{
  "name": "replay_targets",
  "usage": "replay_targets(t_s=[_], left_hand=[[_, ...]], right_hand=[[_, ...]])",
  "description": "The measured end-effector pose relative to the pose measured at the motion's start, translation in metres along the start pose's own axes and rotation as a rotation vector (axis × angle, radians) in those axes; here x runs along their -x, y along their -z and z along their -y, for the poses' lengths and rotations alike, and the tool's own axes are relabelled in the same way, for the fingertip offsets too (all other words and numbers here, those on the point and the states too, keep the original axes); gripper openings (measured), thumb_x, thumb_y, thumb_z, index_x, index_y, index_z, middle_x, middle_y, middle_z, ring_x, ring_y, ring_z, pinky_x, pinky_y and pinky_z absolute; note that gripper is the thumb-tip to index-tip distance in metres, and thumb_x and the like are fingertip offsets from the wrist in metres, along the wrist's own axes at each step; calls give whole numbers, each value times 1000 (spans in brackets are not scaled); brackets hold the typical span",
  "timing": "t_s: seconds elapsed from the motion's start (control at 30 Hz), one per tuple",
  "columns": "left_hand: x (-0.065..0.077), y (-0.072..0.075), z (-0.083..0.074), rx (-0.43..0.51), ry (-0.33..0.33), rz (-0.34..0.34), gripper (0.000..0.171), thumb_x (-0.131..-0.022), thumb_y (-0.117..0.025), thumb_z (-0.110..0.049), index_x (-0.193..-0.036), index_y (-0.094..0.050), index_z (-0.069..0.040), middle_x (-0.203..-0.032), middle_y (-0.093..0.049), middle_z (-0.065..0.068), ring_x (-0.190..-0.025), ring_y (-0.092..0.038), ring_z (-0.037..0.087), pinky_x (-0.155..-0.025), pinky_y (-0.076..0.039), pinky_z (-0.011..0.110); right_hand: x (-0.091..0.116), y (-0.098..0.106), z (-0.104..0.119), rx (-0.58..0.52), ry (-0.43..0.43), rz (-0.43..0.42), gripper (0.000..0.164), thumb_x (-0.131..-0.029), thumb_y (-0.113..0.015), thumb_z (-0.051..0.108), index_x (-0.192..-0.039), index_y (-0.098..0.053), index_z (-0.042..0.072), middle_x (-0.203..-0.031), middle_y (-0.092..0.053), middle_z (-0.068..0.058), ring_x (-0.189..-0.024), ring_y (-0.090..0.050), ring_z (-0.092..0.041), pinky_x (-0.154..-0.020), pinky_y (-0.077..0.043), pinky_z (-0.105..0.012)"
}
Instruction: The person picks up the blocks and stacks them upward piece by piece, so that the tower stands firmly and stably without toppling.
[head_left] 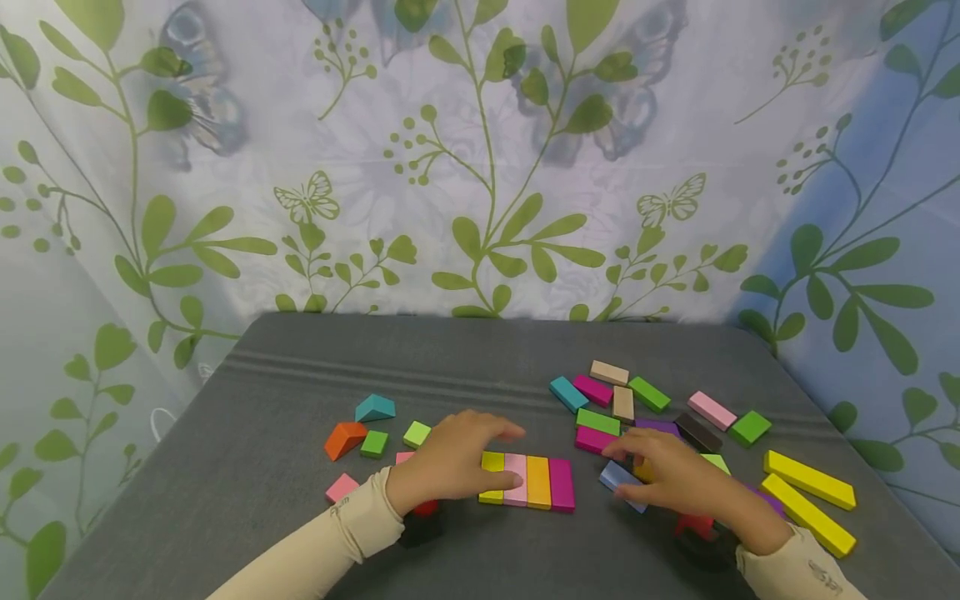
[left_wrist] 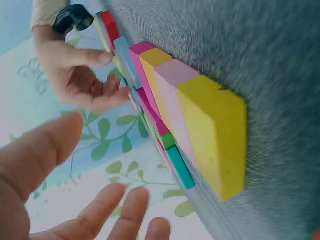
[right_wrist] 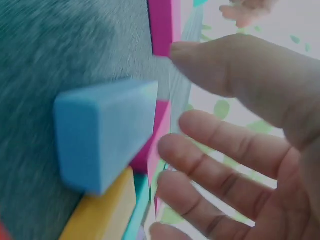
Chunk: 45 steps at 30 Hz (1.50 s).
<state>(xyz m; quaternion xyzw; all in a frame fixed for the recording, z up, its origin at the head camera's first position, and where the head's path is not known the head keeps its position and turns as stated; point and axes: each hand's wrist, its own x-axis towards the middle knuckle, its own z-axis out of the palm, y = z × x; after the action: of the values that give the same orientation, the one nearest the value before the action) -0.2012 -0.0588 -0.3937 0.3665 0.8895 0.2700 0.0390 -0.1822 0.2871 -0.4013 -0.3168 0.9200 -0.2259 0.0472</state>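
Note:
Four colours stand side by side as a row of blocks: yellow (left_wrist: pixel 220 130), pink (head_left: pixel 515 465), orange-yellow (head_left: pixel 537 483) and magenta (head_left: pixel 562 485). Over the row's left end hovers my left hand (head_left: pixel 459 458), thumb and fingers spread; the left wrist view shows nothing held. My right hand (head_left: pixel 675 473) is above the right-hand pile, beside a blue block (right_wrist: pixel 107 132) lying on the cloth. Its fingers are loosely bent, and the right wrist view shows a gap between them and the blue block. An orange-yellow block (right_wrist: pixel 100 210) lies close by, partly hidden by this hand in the head view.
Loose blocks in several colours lie at right, including two long yellow bars (head_left: pixel 808 515) and a dark brown block (head_left: pixel 697 432). Left of the row are an orange block (head_left: pixel 345 440), a teal block (head_left: pixel 375 407) and green ones (head_left: pixel 374 444). A patterned curtain (head_left: pixel 480 167) hangs behind the grey table (head_left: pixel 300 358).

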Motion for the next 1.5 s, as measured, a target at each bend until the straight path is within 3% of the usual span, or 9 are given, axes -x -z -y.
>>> replay_targets(t_s=[0.13, 0.27, 0.43, 0.57, 0.8, 0.97, 1.13, 1.33, 1.5], left_hand=[[10, 1, 14, 184, 7, -49, 48, -97, -83, -24, -138, -70, -3, -132, -75, 9, -121, -67, 32, -107, -51, 56], [14, -1, 30, 339, 35, -43, 45, -101, -80, -21, -140, -68, -1, -132, -73, 14, -123, -64, 37, -107, -50, 58], [16, -4, 45, 423, 81, -10, 45, -101, -79, -21, -140, -67, -1, -133, -72, 13, -126, -62, 36, -110, -48, 60], [17, -4, 51, 386, 99, 27, 49, -95, -86, -23, -137, -70, -2, -133, -72, 10, -127, -62, 34, -111, -47, 58], [17, -7, 59, 176, 42, 67, 57, -83, -95, -32, -131, -75, -9, -123, -74, 0, -115, -62, 25, -106, -45, 49], [19, -8, 60, 173, 52, 71, 55, -80, -98, -33, -124, -76, -10, -116, -73, -3, -110, -58, 22, -100, -45, 42], [19, -8, 60, 165, 61, 75, 52, -81, -97, -34, -122, -76, -10, -115, -73, -4, -112, -57, 23, -102, -43, 46], [19, -10, 62, 165, 59, 76, 52, -82, -96, -35, -122, -75, -11, -115, -71, -5, -114, -56, 24, -103, -42, 47], [21, -11, 63, 188, 67, 80, 51, -82, -96, -35, -121, -74, -11, -114, -69, -5, -115, -54, 23, -104, -43, 46]], right_hand=[[13, 3, -6, 45, -51, 5, 35, -86, -93, 28, -111, -77, 9, -102, -69, 9, -84, -55, -4, -73, -54, -29], [18, 4, -7, 44, -126, 37, 33, -84, -95, 26, -108, -78, 10, -90, -63, 11, -79, -50, -3, -68, -49, -28], [19, -1, 0, 30, -170, 42, 37, -82, -96, 23, -110, -75, 9, -76, -50, 11, -66, -43, -1, -59, -38, -25], [17, -3, 4, 78, -203, 29, 37, -82, -96, 22, -110, -75, 11, -76, -51, 12, -64, -42, -1, -58, -39, -24], [12, -3, -1, 18, -204, -21, 31, -79, -95, 18, -104, -77, 11, -84, -60, 12, -71, -46, -2, -64, -46, -26], [3, -5, -5, -75, -136, -104, 28, -80, -92, 13, -103, -75, 10, -93, -65, 11, -76, -51, -3, -67, -50, -27], [-13, -7, -3, -99, -110, -174, 27, -84, -89, 12, -106, -75, 12, -98, -66, 10, -82, -54, -8, -69, -51, -28], [-38, -13, 5, -130, -90, -157, 26, -90, -87, 15, -112, -74, 10, -108, -70, 5, -95, -60, -15, -85, -59, -35], [-59, -24, 13, -153, -27, -133, 26, -93, -85, 14, -114, -75, 5, -108, -72, 1, -93, -60, -17, -85, -58, -35]])
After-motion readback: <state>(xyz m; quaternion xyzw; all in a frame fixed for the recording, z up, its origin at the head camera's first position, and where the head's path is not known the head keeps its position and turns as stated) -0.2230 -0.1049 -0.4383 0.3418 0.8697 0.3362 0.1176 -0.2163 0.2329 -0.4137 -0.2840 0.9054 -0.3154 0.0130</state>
